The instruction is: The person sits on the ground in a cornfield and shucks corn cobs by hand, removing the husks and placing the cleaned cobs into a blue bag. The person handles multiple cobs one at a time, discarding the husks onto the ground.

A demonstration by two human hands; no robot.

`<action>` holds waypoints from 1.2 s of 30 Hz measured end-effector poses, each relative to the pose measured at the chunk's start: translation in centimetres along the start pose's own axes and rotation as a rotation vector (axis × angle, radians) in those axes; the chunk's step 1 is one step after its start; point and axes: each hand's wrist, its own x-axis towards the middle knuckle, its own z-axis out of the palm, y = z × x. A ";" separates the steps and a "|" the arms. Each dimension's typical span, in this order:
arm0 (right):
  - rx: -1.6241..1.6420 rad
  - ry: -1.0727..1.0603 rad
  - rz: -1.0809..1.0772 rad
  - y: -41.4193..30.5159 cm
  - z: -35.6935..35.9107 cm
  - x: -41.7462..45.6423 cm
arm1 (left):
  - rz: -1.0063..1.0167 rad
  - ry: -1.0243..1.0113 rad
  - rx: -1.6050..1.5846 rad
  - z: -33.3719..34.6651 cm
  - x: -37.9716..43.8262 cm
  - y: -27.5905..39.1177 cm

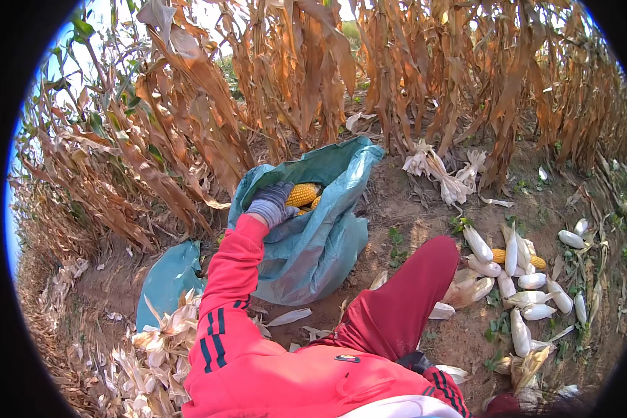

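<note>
My left hand [273, 202], in a grey striped knit glove, is inside the mouth of a green woven plastic sack [313, 256]. Beside its fingers lie husked yellow corn cobs [303, 195]; whether it grips one is hidden. Low in the view, my right hand [415, 361], in a dark glove, rests by my thigh and is partly covered by my clothing; its fingers cannot be made out. To the right, a spread of corn ears in pale husks [532, 298] lies on the soil, with one bare yellow cob [537, 262] among them.
Dry standing corn stalks [313, 68] rise beyond the sack. A second piece of green plastic sacking [170, 277] lies at the left, next to a heap of loose husks [151, 366]. Empty husks [441, 175] lie near the stalks. My bent knee [439, 256] is between the sack and the unhusked ears.
</note>
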 end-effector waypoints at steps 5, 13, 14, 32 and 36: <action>-0.054 -0.178 -0.327 -1.7 -2.6 0.0 | 0.014 -0.054 0.096 -1.2 0.6 0.5; -0.028 0.617 0.041 -1.6 -14.3 -9.3 | 0.527 0.354 -0.054 -4.8 2.0 13.5; -0.004 0.766 0.057 -1.1 -14.8 -9.6 | 0.581 0.283 -0.206 -4.7 2.1 16.2; -0.345 0.963 0.734 21.3 -25.3 -5.4 | 1.430 -0.250 -0.464 4.4 4.1 48.5; -0.301 0.832 0.613 17.8 -27.7 -7.4 | 1.260 -0.319 -0.628 4.0 4.7 48.7</action>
